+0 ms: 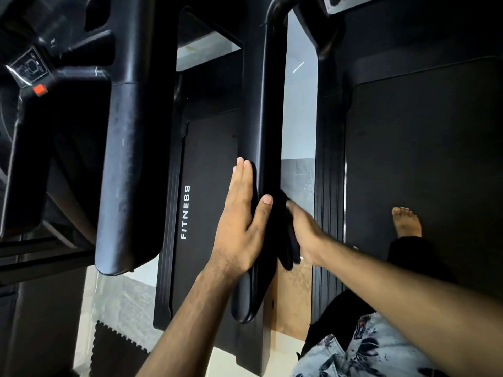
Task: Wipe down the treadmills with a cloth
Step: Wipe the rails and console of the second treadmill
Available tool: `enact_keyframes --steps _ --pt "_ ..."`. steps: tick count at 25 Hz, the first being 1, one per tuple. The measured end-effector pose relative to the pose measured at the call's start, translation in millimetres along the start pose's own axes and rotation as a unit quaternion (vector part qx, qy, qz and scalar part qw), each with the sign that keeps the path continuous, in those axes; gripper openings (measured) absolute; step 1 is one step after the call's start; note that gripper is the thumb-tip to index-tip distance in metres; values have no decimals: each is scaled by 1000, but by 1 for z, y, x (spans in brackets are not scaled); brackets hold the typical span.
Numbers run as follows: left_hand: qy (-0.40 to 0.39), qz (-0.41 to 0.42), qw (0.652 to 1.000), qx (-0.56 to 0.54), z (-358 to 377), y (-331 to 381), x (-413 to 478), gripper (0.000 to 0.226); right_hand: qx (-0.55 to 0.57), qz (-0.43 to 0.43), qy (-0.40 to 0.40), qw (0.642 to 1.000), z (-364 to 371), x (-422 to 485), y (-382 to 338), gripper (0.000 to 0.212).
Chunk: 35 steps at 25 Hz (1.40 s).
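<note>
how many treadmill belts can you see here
2. One belt lies left of the handrail that both hands work on, beside the FITNESS lettering. The other belt is on the right, under the bare foot. Others may lie out of view.

left hand (pixel 239 213) flat, right hand (pixel 302 227) gripping

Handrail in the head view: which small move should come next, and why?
Probably slide the right hand with the black cloth along the handrail away from the person. The left hand lies flat, steadying the rail, and the length beyond looks unwiped.
</note>
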State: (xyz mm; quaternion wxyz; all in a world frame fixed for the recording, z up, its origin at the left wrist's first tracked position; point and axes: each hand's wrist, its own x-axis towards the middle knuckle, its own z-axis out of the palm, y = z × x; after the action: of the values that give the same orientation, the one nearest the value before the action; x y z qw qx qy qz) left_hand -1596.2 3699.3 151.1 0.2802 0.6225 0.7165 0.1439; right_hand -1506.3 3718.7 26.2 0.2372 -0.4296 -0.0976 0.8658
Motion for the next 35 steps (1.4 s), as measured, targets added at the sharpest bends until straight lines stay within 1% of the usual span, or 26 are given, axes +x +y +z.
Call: enact_keyframes --steps 2,3,5,6,7,8,11,12,15,16,17,18,19,21,23,24,26,28,29,31,32,33,35 --pt "-9 -2 1000 4 0 -5 -3 65 22 2 43 999 0 9 -20 51" --pt "-14 -5 1000 2 0 -6 -5 65 26 -17 50 998 6 9 -23 54" --pt "-14 -7 1000 -7 -1 -7 -14 65 34 -34 70 996 7 4 4 52" --pt "-14 -7 1000 -12 -1 -7 -20 64 39 -12 54 998 6 -4 24 49" --pt "-15 -6 1000 -13 -1 -8 -26 64 36 9 19 999 6 -13 35 47" --pt "-16 -3 1000 -12 -1 -10 -31 64 37 20 9 999 3 -14 38 46" --pt "-18 -6 1000 -11 1 -18 -44 63 54 -51 65 995 8 -11 22 45" --pt "-16 -8 1000 -16 1 -18 -50 63 58 -47 76 994 11 -15 28 42" --pt "-16 -3 1000 -19 2 -18 -64 64 42 12 24 999 6 -33 59 42" --pt "-19 -2 1000 -16 2 -20 -66 64 50 6 33 998 4 -30 58 40" --pt "-22 -2 1000 -14 2 -22 -67 64 66 -21 54 996 6 -29 50 38" --pt "-22 -4 1000 -15 1 -23 -69 64 77 -45 58 994 10 -30 45 38" --pt "-20 -5 1000 -18 0 -23 -71 64 69 -57 61 994 13 -30 46 40" --pt "-14 -5 1000 -25 1 -20 -75 63 34 -22 45 998 10 -43 61 43" --pt "-3 -12 999 -41 3 -16 -76 62 -31 24 26 999 3 -62 69 34" --pt "6 -21 998 -53 5 -14 -75 61 -56 26 33 998 2 -71 62 27" --pt "19 -39 996 -74 4 -8 -70 58 -99 4 65 993 0 -86 43 14" --pt "24 -34 996 -84 -1 0 -61 57 -140 -30 111 983 -2 -101 22 15" --pt "24 -25 996 -84 -4 3 -56 56 -155 -57 128 978 -5 -106 11 16" --pt "18 1 996 -84 -11 13 -44 54 -173 -134 151 964 -3 -120 -26 9" --pt "13 15 996 -82 -14 19 -36 54 -196 -169 163 952 1 -126 -48 9" --pt "10 27 996 -80 -17 28 -30 53 -233 -199 173 936 4 -133 -70 15" --pt "3 45 996 -78 -23 47 -17 52 -290 -230 187 910 8 -147 -106 24"
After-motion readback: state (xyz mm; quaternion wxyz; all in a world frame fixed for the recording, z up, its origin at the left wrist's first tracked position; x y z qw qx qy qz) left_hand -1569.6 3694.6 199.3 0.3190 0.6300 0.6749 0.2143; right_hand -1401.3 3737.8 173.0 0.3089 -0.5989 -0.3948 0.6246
